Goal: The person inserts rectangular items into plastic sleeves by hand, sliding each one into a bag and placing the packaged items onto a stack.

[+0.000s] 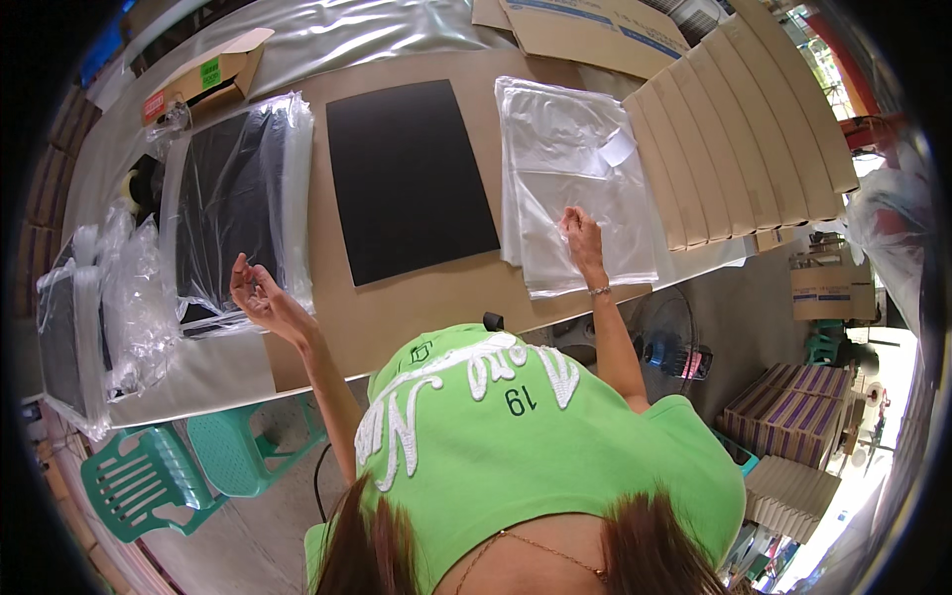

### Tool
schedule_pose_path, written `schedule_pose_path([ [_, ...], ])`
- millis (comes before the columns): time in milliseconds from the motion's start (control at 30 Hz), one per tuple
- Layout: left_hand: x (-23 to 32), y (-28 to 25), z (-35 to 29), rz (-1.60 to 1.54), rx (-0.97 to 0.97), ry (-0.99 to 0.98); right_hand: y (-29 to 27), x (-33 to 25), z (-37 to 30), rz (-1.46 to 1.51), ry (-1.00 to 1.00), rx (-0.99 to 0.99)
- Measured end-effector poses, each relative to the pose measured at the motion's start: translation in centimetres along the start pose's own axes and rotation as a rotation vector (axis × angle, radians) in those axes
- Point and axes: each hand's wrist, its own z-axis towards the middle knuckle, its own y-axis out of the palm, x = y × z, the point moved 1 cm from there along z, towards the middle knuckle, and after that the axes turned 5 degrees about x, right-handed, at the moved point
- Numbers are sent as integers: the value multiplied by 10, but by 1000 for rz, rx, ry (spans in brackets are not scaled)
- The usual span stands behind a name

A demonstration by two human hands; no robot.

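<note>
Had left hand (270,300) loose, empty; couldn't tell grip of right hand (585,244). Likely risked double-picking clear bags (540,213) from cling.

The table (218,365) carries brown cardboard (421,299) and wrapped black sheets (230,188).

Blown-out daylight well right of the clear bags (555,134), glossy highlights on plastic sheeting (372,28) beyond them; bent edges, black fisheye rim
</note>
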Motion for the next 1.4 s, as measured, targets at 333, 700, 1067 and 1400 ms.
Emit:
schedule_pose_path([
  [333, -6, 9, -5, -89, -91, -61, 3, -3, -16, -191, -291, 14],
  [700, 2, 21, -33, -164, -263, -186, -6, -31, -34, -264, -568, 27],
  [1067, -7, 29, -50, -170, -472, -214, -4, 22, -20, 157, 23, -45],
  [1400, -17, 29, -51, -168, -482, -306, -17, 1, 3, 326, 182, -230],
])
